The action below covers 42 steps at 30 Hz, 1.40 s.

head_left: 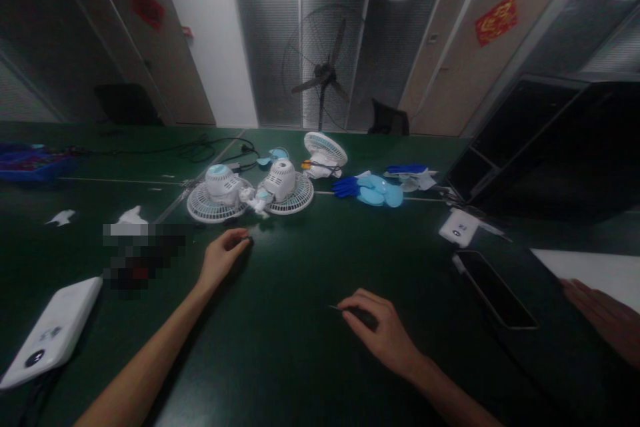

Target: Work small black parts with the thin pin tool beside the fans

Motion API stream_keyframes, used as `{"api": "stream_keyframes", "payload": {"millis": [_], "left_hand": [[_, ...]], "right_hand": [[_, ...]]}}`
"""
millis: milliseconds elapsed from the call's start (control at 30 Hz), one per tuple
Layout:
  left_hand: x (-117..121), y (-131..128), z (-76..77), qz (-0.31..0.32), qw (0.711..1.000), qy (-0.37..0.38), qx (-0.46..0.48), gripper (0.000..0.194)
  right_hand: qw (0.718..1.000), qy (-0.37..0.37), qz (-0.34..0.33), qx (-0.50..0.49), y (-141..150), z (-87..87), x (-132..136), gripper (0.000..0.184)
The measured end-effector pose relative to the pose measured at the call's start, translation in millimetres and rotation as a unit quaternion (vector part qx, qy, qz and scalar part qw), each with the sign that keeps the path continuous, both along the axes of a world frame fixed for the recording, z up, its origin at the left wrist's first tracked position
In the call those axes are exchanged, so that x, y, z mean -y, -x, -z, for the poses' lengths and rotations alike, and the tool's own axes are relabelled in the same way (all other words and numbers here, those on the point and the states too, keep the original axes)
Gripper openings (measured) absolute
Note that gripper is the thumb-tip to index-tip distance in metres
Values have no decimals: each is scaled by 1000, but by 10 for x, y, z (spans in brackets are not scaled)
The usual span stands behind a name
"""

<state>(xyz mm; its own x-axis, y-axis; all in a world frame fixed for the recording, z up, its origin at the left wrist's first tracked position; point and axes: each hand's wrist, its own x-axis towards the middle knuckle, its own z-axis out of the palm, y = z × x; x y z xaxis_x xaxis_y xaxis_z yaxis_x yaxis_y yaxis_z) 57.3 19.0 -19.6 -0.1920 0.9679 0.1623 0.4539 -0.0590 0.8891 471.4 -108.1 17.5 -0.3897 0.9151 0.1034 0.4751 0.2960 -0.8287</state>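
My left hand is pinched just in front of the fans, with a tiny dark piece at its fingertips too small to name. Lower and to the right, my right hand is closed around a small screwdriver; its dark handle lies in the palm and the thin metal shaft points left. Two white fan heads rest grille-down beyond my left hand, with small white parts between them. A third fan stands behind, its cord wrapped around the base.
Light blue fan blades and blue gloves lie back right. A phone, a white power bank and another person's hand are at right. Left are a larger white device, paper scraps and a blue tray.
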Motion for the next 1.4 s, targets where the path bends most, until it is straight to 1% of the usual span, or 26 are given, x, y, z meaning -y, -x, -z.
{"api": "stream_keyframes", "payload": {"millis": [167, 267, 367, 500, 633, 733, 833, 900, 1000, 1067, 1100, 1167, 1233, 1267, 1333, 1400], "left_hand": [[0, -3, 18, 0, 1000, -7, 11, 43], [-5, 15, 47, 5, 1000, -1, 13, 45], [-2, 36, 74, -4, 1000, -6, 10, 47], [51, 34, 70, -12, 997, -27, -66, 44], [155, -24, 19, -3, 988, -65, -138, 38], [221, -73, -11, 11, 976, -99, -195, 33], [262, -106, -12, 36, 957, -129, -257, 25], [280, -116, -4, 45, 938, -142, -312, 24], [291, -111, 5, 54, 904, -140, -400, 26], [286, -90, 6, 68, 887, -138, -436, 27], [281, -79, 4, 76, 883, -138, -442, 28], [277, -69, -5, 94, 885, -142, -433, 28], [300, -112, -23, 119, 898, -153, -396, 27], [330, -166, -35, 142, 905, -160, -369, 26], [437, -347, -57, 212, 912, -166, -311, 25], [604, -609, -71, 298, 906, -155, -258, 26]], "right_hand": [[1000, 1, -7, 0, 10, -26, 9, 16], [1000, -8, -11, 2, 20, -17, 20, 16], [1000, -19, -11, 6, 31, 4, 42, 16], [1000, -22, -15, 12, 46, 31, 76, 16], [999, -41, -19, 16, 58, 69, 94, 17], [998, -44, -27, 23, 53, 105, 99, 18], [998, -52, -30, 27, 42, 139, 108, 19], [997, -62, -31, 28, 41, 151, 118, 18], [996, -74, -36, 19, 50, 153, 132, 17], [996, -74, -39, 12, 58, 147, 139, 17], [997, -72, -40, 10, 61, 142, 141, 17], [997, -69, -40, 9, 69, 132, 145, 17], [997, -70, -36, 9, 80, 122, 145, 17], [997, -73, -35, 8, 87, 118, 144, 17], [996, -80, -32, 9, 102, 115, 139, 18], [996, -87, -34, 13, 116, 117, 130, 19]]}}
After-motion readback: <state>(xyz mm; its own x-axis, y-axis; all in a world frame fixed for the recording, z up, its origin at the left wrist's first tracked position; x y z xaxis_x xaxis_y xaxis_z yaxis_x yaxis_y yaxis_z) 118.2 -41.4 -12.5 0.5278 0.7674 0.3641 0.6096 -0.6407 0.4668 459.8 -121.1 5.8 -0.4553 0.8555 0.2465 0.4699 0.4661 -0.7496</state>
